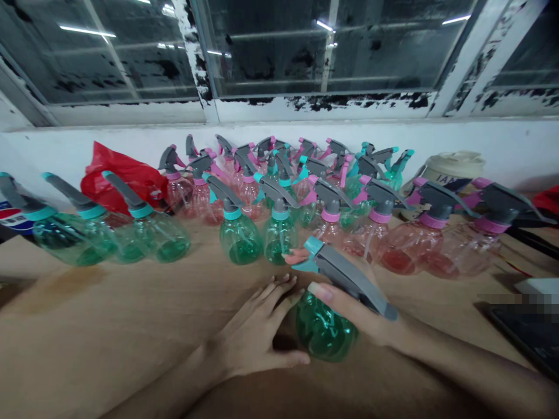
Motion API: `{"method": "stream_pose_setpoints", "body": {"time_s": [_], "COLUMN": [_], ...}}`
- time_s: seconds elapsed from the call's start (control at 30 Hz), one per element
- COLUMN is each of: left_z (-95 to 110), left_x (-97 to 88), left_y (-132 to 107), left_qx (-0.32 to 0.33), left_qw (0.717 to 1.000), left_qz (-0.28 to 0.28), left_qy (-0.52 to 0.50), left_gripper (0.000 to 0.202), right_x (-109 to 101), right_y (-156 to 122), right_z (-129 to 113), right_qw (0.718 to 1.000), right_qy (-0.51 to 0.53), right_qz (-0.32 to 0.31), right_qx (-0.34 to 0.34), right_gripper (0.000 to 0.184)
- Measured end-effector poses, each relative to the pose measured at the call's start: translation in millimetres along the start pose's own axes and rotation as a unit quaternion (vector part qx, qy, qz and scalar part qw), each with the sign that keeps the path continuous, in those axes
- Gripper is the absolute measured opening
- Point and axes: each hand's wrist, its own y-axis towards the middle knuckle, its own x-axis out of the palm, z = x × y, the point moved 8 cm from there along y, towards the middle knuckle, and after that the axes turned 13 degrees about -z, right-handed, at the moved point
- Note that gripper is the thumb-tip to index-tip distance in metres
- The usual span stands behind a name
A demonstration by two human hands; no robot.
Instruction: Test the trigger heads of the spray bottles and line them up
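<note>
A green spray bottle (pixel 322 330) with a grey and teal trigger head (pixel 349 279) stands on the wooden table (pixel 109 326) near me. My right hand (pixel 349 308) is wrapped round its neck under the trigger, thumb in front and a finger behind the nozzle. Fingers spread, my left hand (pixel 257 331) rests on the table and touches the bottle's left side, the thumb against its base.
Several green and pink spray bottles (pixel 238 233) stand in rows toward the white wall. A red plastic bag (pixel 117 174) lies at the back left, a beige lidded tub (pixel 454 166) at the back right. A dark flat object (pixel 524 331) sits at the right edge.
</note>
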Motion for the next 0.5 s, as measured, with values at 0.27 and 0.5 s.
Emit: {"method": "stream_pose_setpoints", "body": {"time_s": [0.27, 0.5], "left_z": [-0.7, -2.1], "left_x": [-3.3, 0.6], "left_y": [1.2, -1.5], "left_qx": [-0.013, 0.007], "left_qw": [0.999, 0.999], "left_qz": [-0.026, -0.006], "left_qy": [-0.017, -0.041], "left_gripper": [0.095, 0.11], "right_x": [-0.9, -3.4], "right_y": [1.1, 7.0], "right_z": [-2.6, -9.8], "right_qw": [1.0, 0.998], "right_qy": [0.009, -0.047], "right_qz": [-0.014, -0.005], "right_qx": [-0.02, -0.049], "right_gripper": [0.026, 0.017]}}
